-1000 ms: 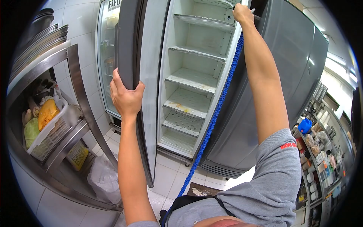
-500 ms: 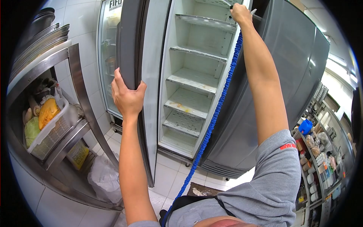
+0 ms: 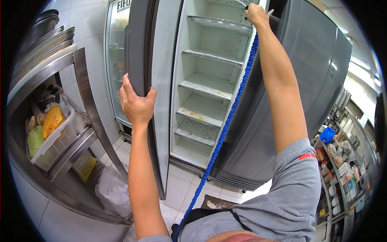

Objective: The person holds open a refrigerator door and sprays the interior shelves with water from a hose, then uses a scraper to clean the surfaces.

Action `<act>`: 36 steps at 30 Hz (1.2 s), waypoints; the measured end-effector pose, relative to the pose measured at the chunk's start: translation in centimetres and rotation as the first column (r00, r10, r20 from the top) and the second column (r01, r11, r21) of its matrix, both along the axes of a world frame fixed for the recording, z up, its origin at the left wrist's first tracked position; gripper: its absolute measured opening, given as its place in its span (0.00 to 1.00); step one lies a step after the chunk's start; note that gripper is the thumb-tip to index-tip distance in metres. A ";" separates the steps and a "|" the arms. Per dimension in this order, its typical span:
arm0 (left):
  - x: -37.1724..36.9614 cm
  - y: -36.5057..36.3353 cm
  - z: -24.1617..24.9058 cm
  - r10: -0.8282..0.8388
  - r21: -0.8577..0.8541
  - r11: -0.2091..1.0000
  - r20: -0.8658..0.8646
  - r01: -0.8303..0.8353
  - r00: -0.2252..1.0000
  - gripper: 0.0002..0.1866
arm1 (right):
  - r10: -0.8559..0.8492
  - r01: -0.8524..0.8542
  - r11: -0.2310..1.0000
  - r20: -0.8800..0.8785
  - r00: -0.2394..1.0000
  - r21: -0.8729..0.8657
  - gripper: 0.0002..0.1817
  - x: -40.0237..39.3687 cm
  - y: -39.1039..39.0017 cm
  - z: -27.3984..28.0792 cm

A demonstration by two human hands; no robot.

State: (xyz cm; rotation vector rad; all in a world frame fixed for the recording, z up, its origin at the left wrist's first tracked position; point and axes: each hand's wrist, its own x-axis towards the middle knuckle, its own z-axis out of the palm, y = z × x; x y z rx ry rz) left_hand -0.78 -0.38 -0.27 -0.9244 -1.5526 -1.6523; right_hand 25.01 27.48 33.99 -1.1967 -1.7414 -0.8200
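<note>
My left hand is wrapped round the edge of the dark grey fridge door, which stands open. High at the right, my right hand is closed on the nozzle of a blue expandable hose; a small dark part of the nozzle shows beside the fingers. From below my right wrist the hose hangs down past the fridge toward my waist. The fridge interior is white, with several shelves. Yellowish stains mark one lower shelf.
At left, a metal rack holds a white basket of vegetables, with stacked trays above. A white plastic bag sits low beside it. A closed grey fridge door and loaded shelving stand right. A mat lies on the tiled floor.
Both hands keep their grips in nearly the same places. The view has shifted very slightly.
</note>
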 end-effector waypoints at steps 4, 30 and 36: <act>0.0 -0.1 0.0 -0.012 -0.021 1.000 0.027 0.012 1.000 0.46 | -0.014 0.014 1.000 0.010 1.000 -0.015 0.20 0.0 0.5 0.2; -0.4 -0.1 0.0 -0.019 -0.008 1.000 0.023 0.019 1.000 0.46 | -0.132 0.134 0.990 -0.057 0.990 0.034 0.20 6.3 -1.9 3.1; -0.4 0.0 -0.1 -0.010 0.003 1.000 0.007 0.010 1.000 0.46 | -0.116 0.117 0.993 -0.048 0.992 0.021 0.20 6.2 -1.3 3.8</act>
